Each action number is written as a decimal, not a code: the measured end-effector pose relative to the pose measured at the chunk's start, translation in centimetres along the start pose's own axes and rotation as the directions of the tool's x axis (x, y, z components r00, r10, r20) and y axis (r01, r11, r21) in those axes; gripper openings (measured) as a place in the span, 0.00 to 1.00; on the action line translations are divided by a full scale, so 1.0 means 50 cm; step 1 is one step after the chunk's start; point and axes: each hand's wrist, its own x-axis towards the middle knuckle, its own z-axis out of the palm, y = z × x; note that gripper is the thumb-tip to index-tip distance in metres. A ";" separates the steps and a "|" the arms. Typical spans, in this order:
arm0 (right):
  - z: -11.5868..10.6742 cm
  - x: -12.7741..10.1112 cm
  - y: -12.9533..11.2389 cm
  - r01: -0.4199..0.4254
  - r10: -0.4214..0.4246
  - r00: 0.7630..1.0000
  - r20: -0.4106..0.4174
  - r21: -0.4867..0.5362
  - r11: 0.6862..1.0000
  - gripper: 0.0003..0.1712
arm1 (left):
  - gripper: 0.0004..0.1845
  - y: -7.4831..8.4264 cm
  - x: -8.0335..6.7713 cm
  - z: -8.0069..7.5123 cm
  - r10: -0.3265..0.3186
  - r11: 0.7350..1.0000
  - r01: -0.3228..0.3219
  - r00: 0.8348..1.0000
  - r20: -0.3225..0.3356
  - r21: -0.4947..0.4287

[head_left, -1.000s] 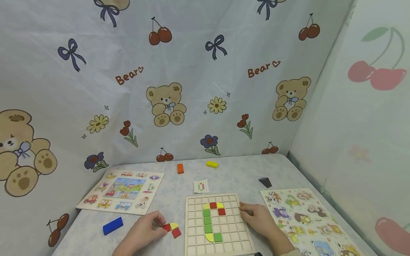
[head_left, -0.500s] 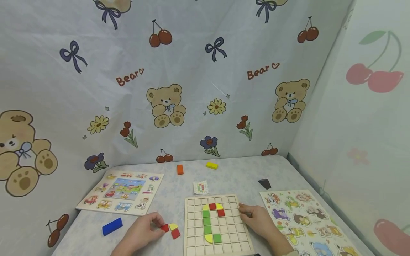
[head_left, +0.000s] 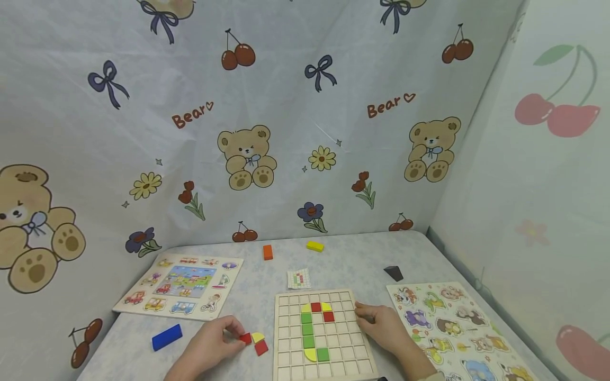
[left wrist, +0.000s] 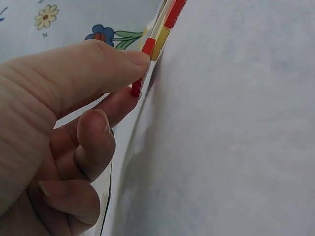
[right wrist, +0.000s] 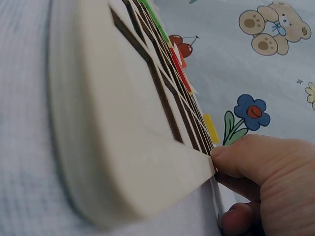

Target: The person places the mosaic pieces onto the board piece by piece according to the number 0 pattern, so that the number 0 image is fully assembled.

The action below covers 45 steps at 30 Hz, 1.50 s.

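On grey table [head_left: 343, 259], bear-print curtains behind: left fingers [head_left: 232, 329] pinching red tile [head_left: 245, 338]; right fingers [head_left: 364, 313] gripping grid board [head_left: 290, 365].

Vehicle puzzle [head_left: 180, 284] far left, animal puzzle [head_left: 452, 328] right; blue block [head_left: 167, 336], orange block [head_left: 268, 252], yellow block [head_left: 315, 246] w/ pattern card [head_left: 299, 278] mid-table.

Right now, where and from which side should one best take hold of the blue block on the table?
Probably pinch the blue block across its two long sides, coming from above. It lies flat and alone on the table, long and narrow, left of the left hand, so nothing blocks its sides.
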 end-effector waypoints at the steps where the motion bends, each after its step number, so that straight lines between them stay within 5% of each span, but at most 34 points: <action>1: 0.000 0.000 0.001 0.002 -0.002 1.000 0.000 0.001 1.000 0.13 | 0.12 0.000 0.001 0.000 0.005 1.000 -0.005 1.000 0.005 -0.003; 9: -0.003 0.003 0.008 0.020 -0.020 1.000 -0.002 -0.011 1.000 0.14 | 0.12 0.010 0.006 0.000 0.026 1.000 -0.026 1.000 0.015 -0.005; 14: -0.006 0.002 0.010 0.021 -0.021 1.000 0.002 -0.014 1.000 0.14 | 0.11 0.040 0.013 -0.002 0.033 0.999 -0.033 0.999 0.013 0.035; 18: -0.009 -0.002 0.010 0.012 -0.012 1.000 0.001 -0.012 1.000 0.14 | 0.10 0.073 0.030 0.006 0.099 0.991 -0.103 0.994 0.047 0.083; 26: -0.011 -0.001 0.010 0.048 -0.048 0.999 0.013 -0.013 0.999 0.14 | 0.10 0.157 0.070 0.064 0.187 0.972 -0.200 0.976 0.108 0.127; 34: -0.010 0.003 0.005 0.063 -0.063 0.998 0.020 0.001 0.998 0.14 | 0.08 0.230 0.093 0.142 0.302 0.941 -0.320 0.940 0.157 0.106; 40: -0.008 0.002 0.005 0.061 -0.061 0.998 0.022 0.000 0.998 0.14 | 0.09 0.278 0.099 0.182 0.337 0.927 -0.358 0.925 0.174 0.109; 45: -0.005 0.004 0.006 0.067 -0.067 0.998 0.016 -0.006 0.998 0.14 | 0.09 0.300 0.106 0.202 0.310 0.938 -0.333 0.930 0.197 0.095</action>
